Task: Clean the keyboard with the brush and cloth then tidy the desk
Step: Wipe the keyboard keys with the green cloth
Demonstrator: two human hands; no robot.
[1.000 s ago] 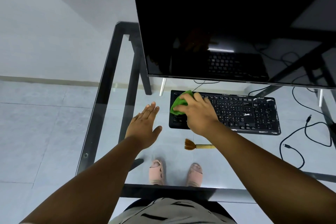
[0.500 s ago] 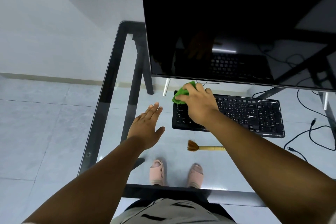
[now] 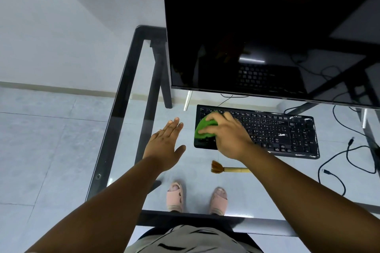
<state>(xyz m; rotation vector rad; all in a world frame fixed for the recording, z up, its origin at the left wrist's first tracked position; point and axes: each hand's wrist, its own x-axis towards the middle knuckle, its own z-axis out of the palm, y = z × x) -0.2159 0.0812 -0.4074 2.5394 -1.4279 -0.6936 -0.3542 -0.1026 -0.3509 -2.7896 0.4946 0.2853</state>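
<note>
From the head view, the right hand [image 3: 228, 137] has its grip closed on a scrunched green cloth [image 3: 204, 128] and presses it onto the left end of the flat black plastic keyboard [image 3: 267, 132]. The left hand [image 3: 164, 146] is flat and open, fingers spread, holding nothing. It rests on or just over the clear glass counter [image 3: 131, 80], just left of the keyboard; I cannot tell if it touches.

What could go wrong? Nothing holds the keyboard in place. I think a hard wipe could make it slide on the smooth glass, toward the big black screen [image 3: 267, 26] or off to one side. A hard rub could also catch a key. The right arm passes over the small brush with brown bristles and a pale bamboo handle [image 3: 228, 169], so a pull back could knock it and roll it toward the near edge.

The keyboard lies near the far side of the counter, under the screen. Its long side runs left to right, with the right end a little nearer. The brush lies near the keyboard's near edge, also left to right, with its bristles pointing left.
</note>
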